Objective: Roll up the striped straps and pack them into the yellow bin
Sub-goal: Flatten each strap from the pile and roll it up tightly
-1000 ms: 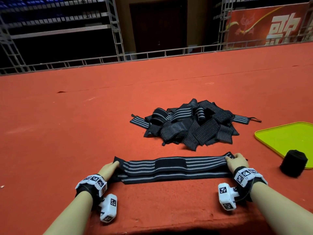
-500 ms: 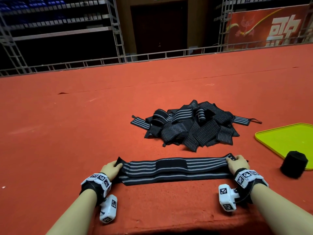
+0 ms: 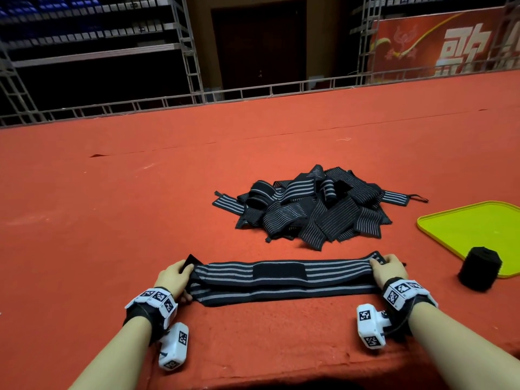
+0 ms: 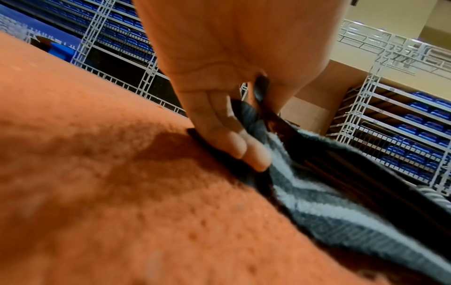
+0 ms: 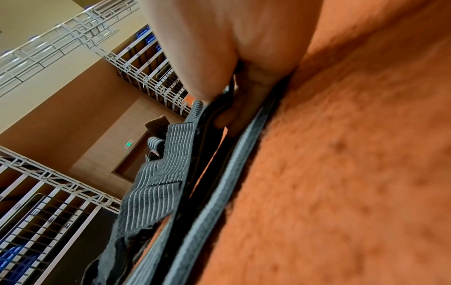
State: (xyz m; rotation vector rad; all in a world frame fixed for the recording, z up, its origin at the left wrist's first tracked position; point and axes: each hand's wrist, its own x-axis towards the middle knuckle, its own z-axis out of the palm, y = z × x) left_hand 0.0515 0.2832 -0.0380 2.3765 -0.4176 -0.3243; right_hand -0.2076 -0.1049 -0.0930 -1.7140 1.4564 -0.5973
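Head view: left hand [image 3: 174, 278] and right hand [image 3: 389, 270] each pinch one end of the striped strap [image 3: 281, 280]; uneven tension risks a skewed, loose roll.

This looks like a large indoor hall or arena, the work done on a broad raised platform covered in rough orange-red carpet [image 3: 140, 220]. Grey metal lattice trusses [image 3: 185, 46] and a low rail [image 3: 253, 92] edge the platform, with tiers of blue seats [image 4: 415, 123] banked up behind, though the far rows are dim and hard to make out. A dark brown double door [image 3: 259, 43] under a green-lit exit sign [image 5: 128, 144] and a red banner with large pale characters [image 3: 450, 43] fit a public venue.
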